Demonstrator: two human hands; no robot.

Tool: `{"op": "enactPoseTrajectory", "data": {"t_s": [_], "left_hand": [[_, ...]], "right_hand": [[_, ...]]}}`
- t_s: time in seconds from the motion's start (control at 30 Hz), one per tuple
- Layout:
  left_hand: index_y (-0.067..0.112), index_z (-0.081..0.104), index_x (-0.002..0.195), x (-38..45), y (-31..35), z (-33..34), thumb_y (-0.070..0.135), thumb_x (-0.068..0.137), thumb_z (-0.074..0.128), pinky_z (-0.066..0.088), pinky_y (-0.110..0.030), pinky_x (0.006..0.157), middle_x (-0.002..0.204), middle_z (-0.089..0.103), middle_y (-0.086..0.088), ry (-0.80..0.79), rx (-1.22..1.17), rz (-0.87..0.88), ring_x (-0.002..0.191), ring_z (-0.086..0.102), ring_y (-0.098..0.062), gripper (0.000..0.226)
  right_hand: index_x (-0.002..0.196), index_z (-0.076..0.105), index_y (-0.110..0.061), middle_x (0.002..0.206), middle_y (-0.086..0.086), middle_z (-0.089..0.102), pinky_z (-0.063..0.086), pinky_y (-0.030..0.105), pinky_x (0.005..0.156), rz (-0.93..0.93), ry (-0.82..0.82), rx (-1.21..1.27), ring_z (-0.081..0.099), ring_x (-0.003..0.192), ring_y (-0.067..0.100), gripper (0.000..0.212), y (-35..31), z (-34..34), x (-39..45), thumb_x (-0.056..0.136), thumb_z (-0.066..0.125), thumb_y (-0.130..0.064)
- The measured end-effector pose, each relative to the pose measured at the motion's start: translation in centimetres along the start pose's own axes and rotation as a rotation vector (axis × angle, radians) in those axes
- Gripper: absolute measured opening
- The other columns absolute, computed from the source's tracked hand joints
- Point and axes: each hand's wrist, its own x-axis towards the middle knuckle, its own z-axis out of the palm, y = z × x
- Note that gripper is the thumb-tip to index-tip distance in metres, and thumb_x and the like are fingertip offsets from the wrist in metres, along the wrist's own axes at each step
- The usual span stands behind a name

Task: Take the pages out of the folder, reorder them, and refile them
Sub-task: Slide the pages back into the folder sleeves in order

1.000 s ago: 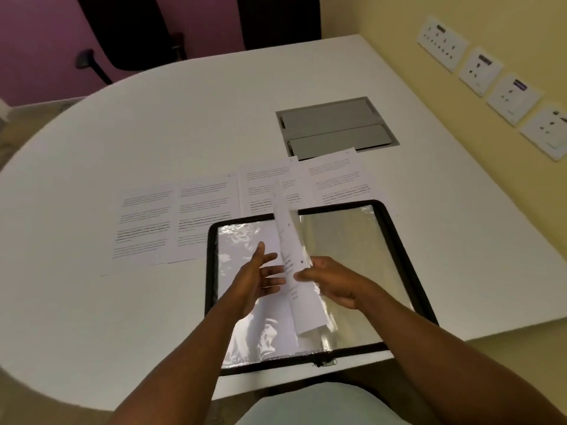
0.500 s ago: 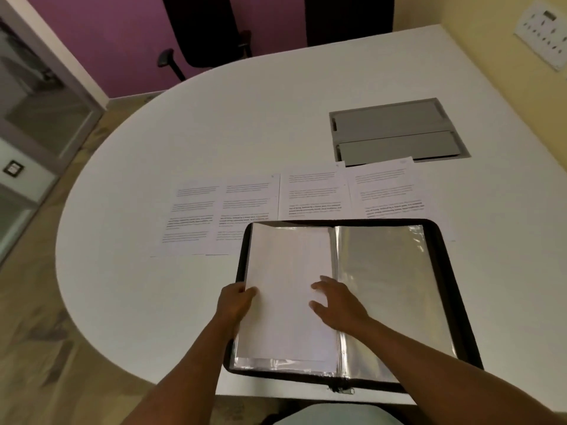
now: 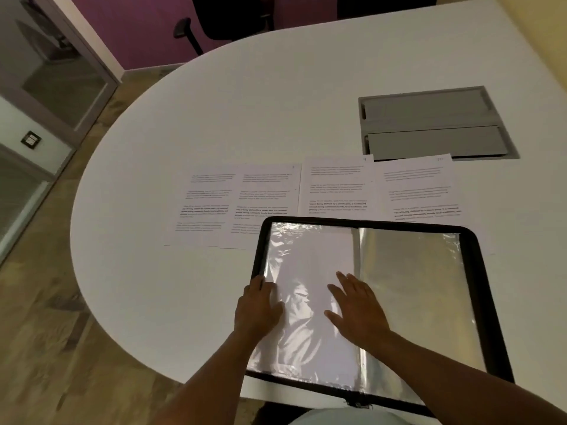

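A black-edged folder point(image 3: 478, 271) with clear plastic sleeves lies open at the table's near edge. Its left sleeve point(image 3: 300, 259) holds a white sheet with the blank side up; the right sleeve point(image 3: 411, 286) looks empty and shiny. My left hand point(image 3: 257, 308) rests flat on the left sleeve's outer edge, fingers together. My right hand point(image 3: 356, 308) lies flat on the same sleeve near the spine, fingers spread. Neither hand grips anything. Several printed pages point(image 3: 270, 204) lie side by side in a row just beyond the folder.
The white table point(image 3: 245, 102) has a rounded left end. A grey cable hatch point(image 3: 429, 124) is set into it behind the pages. A black office chair point(image 3: 221, 19) stands at the far side. Wooden floor and a glass door lie to the left.
A second ago my right hand held a sheet upright over the folder. That sheet now lies flat in the left sleeve, and both hands press down on it. The view has shifted left.
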Motion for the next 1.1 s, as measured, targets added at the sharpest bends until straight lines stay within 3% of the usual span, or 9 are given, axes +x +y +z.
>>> {"op": "enactPoseTrajectory", "data": {"t_s": [0.1, 0.2, 0.33, 0.4, 0.5, 0.7, 0.83, 1.0, 1.1], "left_hand": [[0.019, 0.059, 0.114, 1.5, -1.4, -1.5, 0.039, 0.087, 0.058, 0.045, -0.034, 0.088, 0.125, 0.053, -0.001, 0.167, -0.111, 0.0, 0.108, 0.053, -0.023, 0.033], [0.014, 0.062, 0.114, 4.0, -3.8, -3.8, 0.035, 0.088, 0.062, 0.045, -0.034, 0.089, 0.115, 0.059, -0.003, 0.327, -0.301, -0.114, 0.106, 0.056, -0.023, 0.034], [0.011, 0.057, 0.125, 8.3, -8.0, -7.1, 0.032, 0.088, 0.064, 0.044, -0.043, 0.097, 0.122, 0.057, -0.008, 0.391, -0.423, -0.237, 0.113, 0.054, -0.028, 0.043], [0.009, 0.054, 0.128, 10.5, -10.6, -8.7, 0.031, 0.087, 0.066, 0.044, -0.044, 0.098, 0.125, 0.056, -0.012, 0.411, -0.451, -0.294, 0.116, 0.053, -0.031, 0.048], [0.008, 0.05, 0.133, 13.6, -14.6, -10.8, 0.032, 0.086, 0.067, 0.042, -0.045, 0.1, 0.131, 0.053, -0.015, 0.399, -0.459, -0.395, 0.122, 0.05, -0.033, 0.056], [0.007, 0.042, 0.139, 18.4, -20.0, -13.3, 0.042, 0.082, 0.071, 0.038, -0.049, 0.102, 0.138, 0.045, -0.017, 0.284, -0.367, -0.554, 0.128, 0.043, -0.037, 0.073], [0.005, 0.045, 0.132, 20.6, -21.5, -13.6, 0.054, 0.071, 0.076, 0.042, -0.048, 0.098, 0.13, 0.048, -0.018, 0.217, -0.361, -0.645, 0.123, 0.046, -0.037, 0.084], [0.006, 0.048, 0.126, 21.9, -22.1, -13.8, 0.054, 0.065, 0.081, 0.042, -0.046, 0.096, 0.127, 0.053, -0.015, 0.171, -0.322, -0.675, 0.12, 0.049, -0.035, 0.084], [0.01, 0.049, 0.121, 22.8, -22.8, -13.7, 0.048, 0.064, 0.083, 0.044, -0.044, 0.096, 0.121, 0.06, -0.011, 0.129, -0.419, -0.678, 0.114, 0.056, -0.034, 0.077]], "right_hand": [[0.113, 0.07, -0.015, 0.126, 0.01, 0.064, 0.047, 0.043, 0.098, 0.046, 0.121, 0.062, 0.062, 0.116, 0.028, 0.047, -1.8, -0.4, 1.8, 0.08, 0.063, -0.047], [0.106, 0.071, -0.013, 0.114, 0.007, 0.069, 0.051, 0.041, 0.091, 0.038, 0.219, 0.14, 0.066, 0.104, 0.027, 0.042, -4.8, -1.0, 4.7, 0.076, 0.065, -0.042], [0.109, 0.07, -0.013, 0.116, 0.005, 0.068, 0.05, 0.038, 0.092, -0.019, 0.207, 0.225, 0.066, 0.106, 0.025, 0.041, -9.8, -2.0, 9.7, 0.078, 0.064, -0.04], [0.12, 0.065, -0.012, 0.128, 0.007, 0.062, 0.043, 0.037, 0.102, -0.05, 0.178, 0.26, 0.059, 0.119, 0.026, 0.044, -12.3, -2.2, 12.6, 0.085, 0.062, -0.038], [0.139, 0.049, -0.013, 0.147, 0.005, 0.045, 0.024, 0.032, 0.115, -0.065, 0.073, 0.32, 0.038, 0.138, 0.023, 0.052, -16.1, -2.5, 16.9, 0.095, 0.054, -0.04], [0.148, 0.035, -0.012, 0.156, 0.005, 0.031, 0.013, 0.031, 0.118, -0.185, -0.036, 0.257, 0.024, 0.145, 0.02, 0.057, -22.7, -2.2, 24.1, 0.1, 0.046, -0.039], [0.152, 0.023, -0.014, 0.162, 0.004, 0.015, 0.009, 0.033, 0.119, -0.195, -0.131, 0.138, 0.013, 0.148, 0.018, 0.063, -24.9, -1.6, 27.4, 0.1, 0.044, -0.041], [0.154, 0.014, -0.013, 0.163, 0.007, 0.003, 0.003, 0.037, 0.12, -0.165, -0.171, 0.025, 0.002, 0.15, 0.022, 0.07, -25.4, -0.2, 29.9, 0.099, 0.044, -0.045], [0.154, 0.013, -0.013, 0.163, 0.009, -0.001, -0.003, 0.038, 0.12, -0.191, -0.17, -0.052, -0.002, 0.15, 0.023, 0.07, -25.5, 0.6, 30.3, 0.099, 0.042, -0.045]]}}
